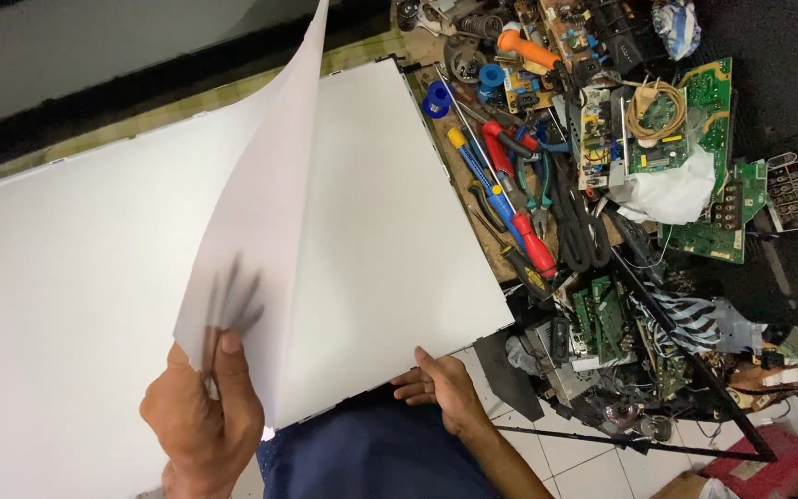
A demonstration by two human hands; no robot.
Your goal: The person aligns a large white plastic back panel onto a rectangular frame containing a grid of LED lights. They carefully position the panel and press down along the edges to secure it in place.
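Fingers of left hand (203, 416) pinch lifted white sheet (260, 203).

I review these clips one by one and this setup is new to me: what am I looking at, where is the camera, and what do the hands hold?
There is no machine here: a person's bare hands, filmed by one camera on their head looking down. The left hand pinches a thin white sheet and lifts it off a big white panel. The right hand rests on the panel's near edge. To the right lie screwdrivers, pliers, green circuit boards and a coil of wire.
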